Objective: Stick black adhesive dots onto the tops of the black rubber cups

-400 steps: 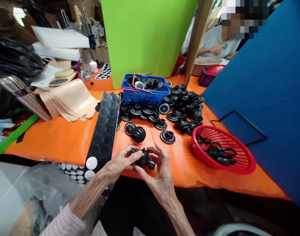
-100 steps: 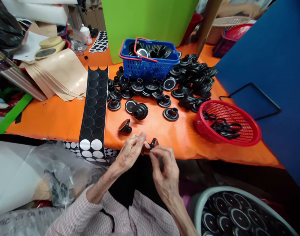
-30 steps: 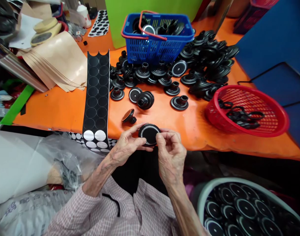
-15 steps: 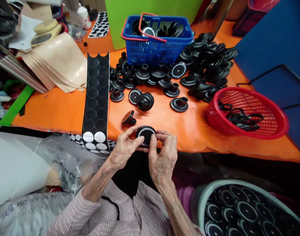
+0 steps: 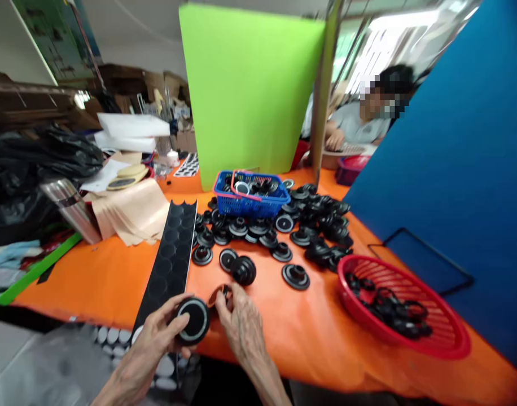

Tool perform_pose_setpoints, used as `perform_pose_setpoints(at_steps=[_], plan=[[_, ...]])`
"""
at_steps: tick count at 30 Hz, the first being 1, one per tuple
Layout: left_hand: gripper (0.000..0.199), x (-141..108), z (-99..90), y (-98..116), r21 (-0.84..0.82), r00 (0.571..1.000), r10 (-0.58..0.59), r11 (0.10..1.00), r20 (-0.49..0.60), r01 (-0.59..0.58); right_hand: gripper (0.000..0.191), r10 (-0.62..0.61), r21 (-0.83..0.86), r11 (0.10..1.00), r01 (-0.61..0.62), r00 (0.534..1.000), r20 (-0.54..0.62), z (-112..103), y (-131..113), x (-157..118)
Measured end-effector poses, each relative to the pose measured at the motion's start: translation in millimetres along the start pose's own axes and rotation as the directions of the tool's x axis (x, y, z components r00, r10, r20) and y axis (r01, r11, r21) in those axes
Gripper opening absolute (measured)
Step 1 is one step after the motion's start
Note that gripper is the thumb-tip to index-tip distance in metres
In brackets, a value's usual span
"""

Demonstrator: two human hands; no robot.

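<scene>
A round black disc (image 5: 195,320) with a pale ring on its face is held by my left hand (image 5: 159,332), thumb on the face and fingers at the edge. To its right, the fingers of my right hand (image 5: 241,318) close on a small stamp-like tool (image 5: 214,295) with a black knob and an orange-brown face. Beyond my hands, a black knobbed disc (image 5: 243,270) leans by a flat ringed disc (image 5: 228,260). The black sticker sheet (image 5: 169,254) with round cut-outs runs along the left and over the table's front edge.
Several black parts (image 5: 321,217) are heaped around a blue basket (image 5: 252,207) on the orange table (image 5: 292,332). A red basket (image 5: 448,338) holds black rings at the right. Brown sheets (image 5: 131,211) lie left. A person (image 5: 364,121) sits behind the partitions.
The view has tilted up. My right hand has let go of the disc and taken hold of the small tool, while my left hand keeps the disc, now further left.
</scene>
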State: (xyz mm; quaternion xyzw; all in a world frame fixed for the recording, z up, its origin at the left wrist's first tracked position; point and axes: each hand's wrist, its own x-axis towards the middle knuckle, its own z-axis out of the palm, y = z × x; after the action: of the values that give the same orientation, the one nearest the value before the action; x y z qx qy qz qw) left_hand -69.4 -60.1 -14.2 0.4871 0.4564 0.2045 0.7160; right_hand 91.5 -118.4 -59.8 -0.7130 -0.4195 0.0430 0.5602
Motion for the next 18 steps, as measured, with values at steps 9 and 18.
perform_pose_setpoints(at_steps=[9, 18], plan=[[0.015, 82.5, 53.5, 118.2, -0.083, 0.951, 0.208, 0.977, 0.228, -0.194, 0.017, 0.325, 0.489, 0.803, -0.340, 0.938, 0.119, -76.0, -11.3, 87.1], [0.038, 110.9, 91.4, 222.1, 0.173, 0.901, 0.392, 0.890, 0.183, -0.422, 0.006, 0.385, 0.504, 0.801, -0.323, 0.923, -0.020, -65.3, -35.9, 232.5]])
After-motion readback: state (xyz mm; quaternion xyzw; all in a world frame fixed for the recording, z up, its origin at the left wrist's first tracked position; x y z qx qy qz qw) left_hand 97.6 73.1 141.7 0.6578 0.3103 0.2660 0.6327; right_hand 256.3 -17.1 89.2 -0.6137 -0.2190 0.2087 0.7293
